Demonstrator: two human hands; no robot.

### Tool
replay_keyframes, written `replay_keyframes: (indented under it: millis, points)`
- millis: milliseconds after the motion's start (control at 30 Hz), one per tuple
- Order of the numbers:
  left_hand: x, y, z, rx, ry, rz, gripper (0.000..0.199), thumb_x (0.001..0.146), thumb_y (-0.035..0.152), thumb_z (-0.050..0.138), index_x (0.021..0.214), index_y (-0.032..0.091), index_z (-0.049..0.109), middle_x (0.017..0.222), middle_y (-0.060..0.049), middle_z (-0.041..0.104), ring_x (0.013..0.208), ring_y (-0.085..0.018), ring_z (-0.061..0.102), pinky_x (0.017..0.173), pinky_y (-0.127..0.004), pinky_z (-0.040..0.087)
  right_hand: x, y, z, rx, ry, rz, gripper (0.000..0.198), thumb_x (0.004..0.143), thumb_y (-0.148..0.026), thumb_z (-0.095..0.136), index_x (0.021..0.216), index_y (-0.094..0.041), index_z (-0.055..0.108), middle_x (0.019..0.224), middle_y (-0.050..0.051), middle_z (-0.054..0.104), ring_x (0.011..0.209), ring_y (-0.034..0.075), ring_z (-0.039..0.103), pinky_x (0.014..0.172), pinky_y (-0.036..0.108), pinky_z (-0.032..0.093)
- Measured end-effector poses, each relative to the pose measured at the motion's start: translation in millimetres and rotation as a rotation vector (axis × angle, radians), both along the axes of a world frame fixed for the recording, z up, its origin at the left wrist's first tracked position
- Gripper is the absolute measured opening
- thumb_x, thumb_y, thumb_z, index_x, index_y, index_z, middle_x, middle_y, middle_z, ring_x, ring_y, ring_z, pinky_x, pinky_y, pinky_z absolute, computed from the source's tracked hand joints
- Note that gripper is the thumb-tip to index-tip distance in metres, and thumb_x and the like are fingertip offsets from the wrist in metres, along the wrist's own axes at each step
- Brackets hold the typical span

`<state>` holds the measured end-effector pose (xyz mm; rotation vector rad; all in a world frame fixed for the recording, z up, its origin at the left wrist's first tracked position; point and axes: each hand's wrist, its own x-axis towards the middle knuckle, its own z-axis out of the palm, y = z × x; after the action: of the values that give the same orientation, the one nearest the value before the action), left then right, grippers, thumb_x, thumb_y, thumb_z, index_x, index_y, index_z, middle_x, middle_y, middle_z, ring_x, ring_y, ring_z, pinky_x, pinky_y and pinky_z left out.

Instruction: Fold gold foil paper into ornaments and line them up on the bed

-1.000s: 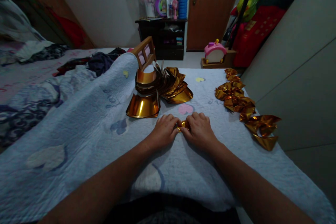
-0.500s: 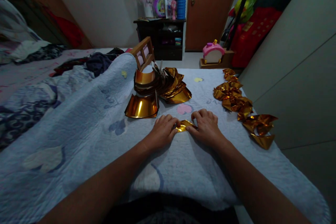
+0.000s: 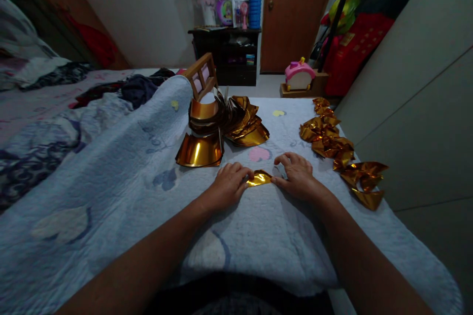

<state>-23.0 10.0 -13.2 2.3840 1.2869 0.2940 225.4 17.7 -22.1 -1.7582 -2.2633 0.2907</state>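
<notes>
A small folded piece of shiny gold foil (image 3: 259,178) lies on the cloth between my hands. My left hand (image 3: 232,182) pinches its left end between thumb and fingers. At the foil's right end, the thumb tip of my right hand (image 3: 295,174) touches the edge, while the curved index finger stands apart from the thumb. Ahead and to the left sit stacks of curved gold foil sheets (image 3: 200,150), fanned out and overlapping. Several folded gold foil pieces (image 3: 325,133) lie in a row along the right side.
A pale blue quilted cloth (image 3: 148,236) with heart patterns covers the surface. A wooden frame (image 3: 201,76) rises behind the foil stacks. Crumpled bedding and clothes (image 3: 136,88) lie at the left. A grey panel (image 3: 424,108) borders the right. A pink toy case (image 3: 300,76) stands beyond the far edge.
My right hand has shifted slightly right, and its index finger and thumb have spread apart, uncovering more of the foil. The left hand keeps its hold in nearly the same place.
</notes>
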Motion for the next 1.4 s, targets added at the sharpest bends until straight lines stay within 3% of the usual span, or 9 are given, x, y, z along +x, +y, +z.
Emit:
replay_keyframes:
  millis: [300, 533, 633, 733, 967, 1167, 1400]
  points:
    - [-4.2, -1.2, -0.1, -0.015, 0.028, -0.034, 0.027, 0.097, 0.019, 0.049, 0.121, 0.027, 0.058, 0.116, -0.006, 0.056, 0.108, -0.025, 0.047, 0.096, -0.041, 0.039, 0.7, -0.9, 8.2, -0.076, -0.014, 0.012, 0.035, 0.084, -0.033, 0.063, 0.120, -0.030, 0.063, 0.134, 0.010, 0.056, 0.127, 0.035, 0.047, 0.105, 0.057, 0.035]
    - [-3.1, -2.6, 10.7, -0.022, -0.011, -0.049, 0.029, 0.092, 0.017, 0.050, 0.118, 0.023, 0.061, 0.112, -0.007, 0.058, 0.106, -0.026, 0.049, 0.097, -0.042, 0.040, 0.3, -2.3, 13.3, 0.021, 0.109, 0.026, 0.017, 0.086, -0.027, 0.058, 0.102, -0.022, 0.060, 0.123, 0.012, 0.058, 0.118, 0.032, 0.049, 0.100, 0.050, 0.037]
    - [-1.4, -3.7, 9.7, 0.021, -0.046, -0.043, 0.025, 0.090, 0.031, 0.060, 0.114, 0.023, 0.062, 0.109, -0.007, 0.059, 0.105, -0.027, 0.051, 0.095, -0.043, 0.041, -7.4, -5.5, 19.4, 0.102, 0.193, 0.119, 0.014, 0.085, -0.026, 0.060, 0.098, -0.023, 0.060, 0.120, 0.011, 0.058, 0.113, 0.029, 0.049, 0.094, 0.044, 0.040]
    - [0.9, -4.5, 7.3, 0.053, -0.058, -0.023, 0.031, 0.086, 0.041, 0.069, 0.110, 0.022, 0.063, 0.107, -0.007, 0.059, 0.105, -0.028, 0.052, 0.093, -0.043, 0.042, -16.5, -8.4, 19.5, 0.058, 0.196, 0.287, 0.019, 0.083, -0.018, 0.059, 0.101, -0.023, 0.062, 0.110, 0.008, 0.061, 0.103, 0.025, 0.052, 0.089, 0.038, 0.040]
    - [3.8, -2.5, 6.1, 0.071, -0.084, -0.003, 0.022, 0.088, 0.036, 0.068, 0.102, 0.020, 0.062, 0.103, -0.006, 0.060, 0.102, -0.027, 0.054, 0.090, -0.041, 0.043, -22.3, -2.6, 8.0, 0.024, 0.203, 0.343, 0.015, 0.087, -0.017, 0.058, 0.099, -0.018, 0.068, 0.100, 0.008, 0.064, 0.095, 0.022, 0.055, 0.084, 0.036, 0.039]
    - [6.6, -1.2, 4.9, 0.057, -0.155, 0.024, 0.009, 0.093, 0.026, 0.058, 0.098, 0.019, 0.061, 0.098, -0.006, 0.061, 0.096, -0.024, 0.056, 0.085, -0.038, 0.044, -21.3, -0.8, 11.0, 0.002, 0.293, 0.327, 0.008, 0.088, -0.018, 0.061, 0.094, -0.018, 0.067, 0.095, 0.007, 0.064, 0.090, 0.020, 0.056, 0.084, 0.034, 0.040]
    - [8.9, -1.9, 9.6, 0.028, -0.304, 0.055, 0.008, 0.092, 0.022, 0.055, 0.095, 0.019, 0.062, 0.095, -0.005, 0.061, 0.091, -0.021, 0.059, 0.081, -0.034, 0.047, -21.6, -1.7, 15.2, -0.014, 0.404, 0.318, 0.009, 0.085, -0.015, 0.057, 0.088, -0.019, 0.064, 0.087, 0.005, 0.065, 0.082, 0.019, 0.057, 0.078, 0.032, 0.042]
